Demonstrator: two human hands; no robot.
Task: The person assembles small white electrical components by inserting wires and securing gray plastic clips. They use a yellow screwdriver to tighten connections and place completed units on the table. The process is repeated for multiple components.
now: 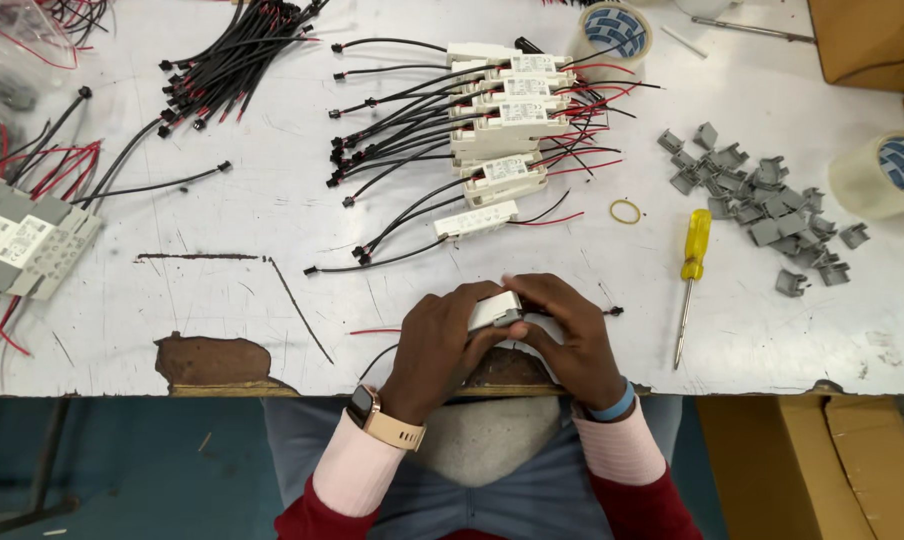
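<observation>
White plastic: a small driver box [494, 310], smooth and rectangular, sits clamped between both hands at the near edge of the table, just above the person's lap.
Left hand [434, 345]: fingers curled shut around the box's left end and underside, a watch with a pale strap on the wrist.
Right hand [570, 335]: fingers bent over the box's right end, thumb pressing at a small grey part there; a blue band on the wrist.
Axis: the box's long side runs left to right, tilted slightly up toward the right; a thin black lead trails off to the right, a red one to the left.
Table [272, 220]: white painted top, scratched, chipped to brown at the near edge.
Finished boxes [502, 130]: a stacked row of like white boxes with black and red leads, farther up the table.
Screwdriver [692, 275]: yellow handle, steel shaft, lying to the right, pointing toward the person.
Grey clips [762, 210]: a loose heap of small moulded plastic pieces beyond the screwdriver.
Tape roll [887, 175]: clear, at the right edge.
</observation>
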